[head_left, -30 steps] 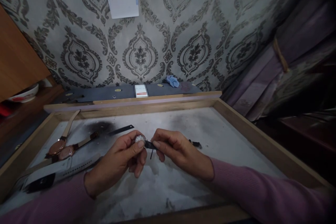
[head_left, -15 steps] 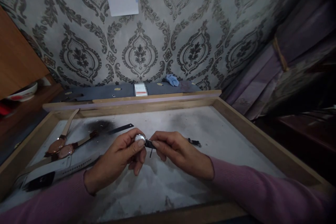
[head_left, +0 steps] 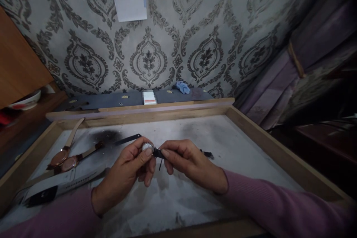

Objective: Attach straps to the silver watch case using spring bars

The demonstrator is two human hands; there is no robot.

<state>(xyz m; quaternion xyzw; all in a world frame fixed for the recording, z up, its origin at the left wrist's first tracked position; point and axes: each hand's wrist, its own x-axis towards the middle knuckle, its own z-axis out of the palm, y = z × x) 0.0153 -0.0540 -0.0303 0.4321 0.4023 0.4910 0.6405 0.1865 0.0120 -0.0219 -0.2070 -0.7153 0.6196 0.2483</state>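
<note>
A small round watch (head_left: pixel 147 147) with a silvery case is pinched between the thumb and fingers of my left hand (head_left: pixel 126 169). From its right side runs a short black strap (head_left: pixel 158 153), which my right hand (head_left: pixel 189 161) grips between thumb and forefinger. My two hands are close together over the tray, with the watch between them. A thin dark piece (head_left: pixel 160 164) points down below the strap; what it belongs to is unclear. Another black strap piece (head_left: pixel 206 154) lies on the tray just behind my right hand.
The wooden-rimmed tray (head_left: pixel 251 135) holds two rose-gold watches (head_left: pixel 59 156) at the left, a watch with a pale strap (head_left: pixel 80 180) nearer my left sleeve, and a dark flat strip (head_left: pixel 128 140). A blue cloth (head_left: pixel 183 87) and small box (head_left: pixel 149 97) sit behind the rim.
The view has tilted slightly. The watch has turned a little in my left hand, and its face catches the light differently. Both hands keep their hold.
</note>
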